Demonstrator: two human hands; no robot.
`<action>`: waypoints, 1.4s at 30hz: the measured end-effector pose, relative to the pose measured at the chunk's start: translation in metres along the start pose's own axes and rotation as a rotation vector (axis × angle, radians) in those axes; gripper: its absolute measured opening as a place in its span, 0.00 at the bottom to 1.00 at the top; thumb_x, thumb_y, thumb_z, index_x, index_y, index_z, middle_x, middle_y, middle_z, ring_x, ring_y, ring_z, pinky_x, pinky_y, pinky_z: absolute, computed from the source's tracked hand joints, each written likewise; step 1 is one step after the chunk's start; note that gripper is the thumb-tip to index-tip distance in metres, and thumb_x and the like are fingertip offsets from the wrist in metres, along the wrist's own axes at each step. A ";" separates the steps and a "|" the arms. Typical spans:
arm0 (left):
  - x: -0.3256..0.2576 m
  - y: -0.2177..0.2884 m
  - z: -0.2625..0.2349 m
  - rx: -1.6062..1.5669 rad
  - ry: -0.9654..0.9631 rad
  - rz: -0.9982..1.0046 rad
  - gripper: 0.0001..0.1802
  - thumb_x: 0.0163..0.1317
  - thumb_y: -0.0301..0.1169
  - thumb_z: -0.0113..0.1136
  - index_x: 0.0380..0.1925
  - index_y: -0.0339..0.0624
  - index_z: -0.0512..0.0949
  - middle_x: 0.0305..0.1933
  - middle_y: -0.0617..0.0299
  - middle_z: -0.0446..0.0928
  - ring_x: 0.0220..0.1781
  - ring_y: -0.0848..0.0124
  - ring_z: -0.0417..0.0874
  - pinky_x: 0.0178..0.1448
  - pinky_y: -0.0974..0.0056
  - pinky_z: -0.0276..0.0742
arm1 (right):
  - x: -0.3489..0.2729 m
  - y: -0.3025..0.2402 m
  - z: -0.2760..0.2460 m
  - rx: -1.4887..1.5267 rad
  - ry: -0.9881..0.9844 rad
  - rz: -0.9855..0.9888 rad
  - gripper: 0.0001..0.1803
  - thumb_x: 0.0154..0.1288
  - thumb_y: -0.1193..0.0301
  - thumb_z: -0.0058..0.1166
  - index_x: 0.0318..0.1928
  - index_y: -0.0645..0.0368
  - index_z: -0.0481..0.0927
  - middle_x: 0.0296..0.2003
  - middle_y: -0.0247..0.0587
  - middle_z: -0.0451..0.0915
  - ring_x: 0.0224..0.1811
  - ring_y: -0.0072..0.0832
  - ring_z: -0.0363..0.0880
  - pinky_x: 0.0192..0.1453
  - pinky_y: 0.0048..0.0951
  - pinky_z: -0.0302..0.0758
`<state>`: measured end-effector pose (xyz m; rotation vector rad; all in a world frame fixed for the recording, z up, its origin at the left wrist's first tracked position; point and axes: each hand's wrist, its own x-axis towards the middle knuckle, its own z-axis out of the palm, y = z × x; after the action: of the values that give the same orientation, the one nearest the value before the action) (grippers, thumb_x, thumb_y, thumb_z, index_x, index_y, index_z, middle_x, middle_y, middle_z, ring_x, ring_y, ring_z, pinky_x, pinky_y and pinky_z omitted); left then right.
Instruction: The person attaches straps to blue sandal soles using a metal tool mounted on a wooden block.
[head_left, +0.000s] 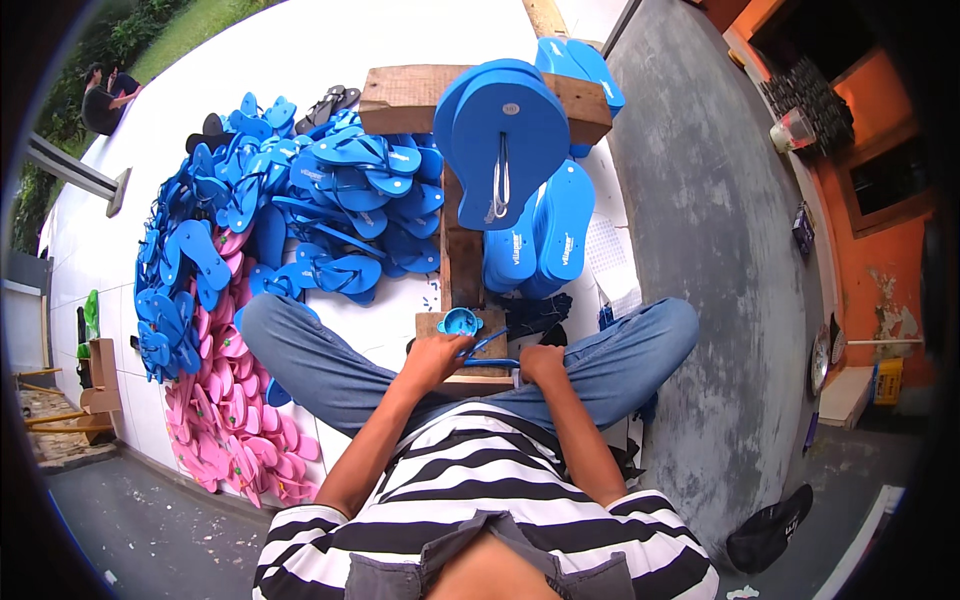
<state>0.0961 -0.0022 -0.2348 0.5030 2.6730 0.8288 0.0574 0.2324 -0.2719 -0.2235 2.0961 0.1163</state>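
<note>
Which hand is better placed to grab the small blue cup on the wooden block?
Left, probably. The left hand sits just below the blue cup; the right hand is farther off, on the blue strap.

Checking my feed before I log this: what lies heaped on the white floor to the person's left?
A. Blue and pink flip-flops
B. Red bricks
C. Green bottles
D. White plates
A: a big heap of blue flip-flops with pink flip-flops along its near edge covers the white floor on that side.
</note>
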 end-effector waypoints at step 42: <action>0.006 0.049 -0.044 -1.046 0.486 -0.067 0.16 0.71 0.32 0.47 0.53 0.37 0.76 0.44 0.54 0.81 0.43 0.68 0.81 0.50 0.61 0.80 | -0.212 0.010 -0.153 0.874 0.673 -0.688 0.14 0.54 0.69 0.72 0.37 0.65 0.84 0.28 0.40 0.84 0.29 0.22 0.82 0.34 0.22 0.76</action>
<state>0.0856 0.0167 -0.1729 -0.0703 2.1150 2.3049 0.0321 0.2394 -0.0115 -0.4667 2.3589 -1.4175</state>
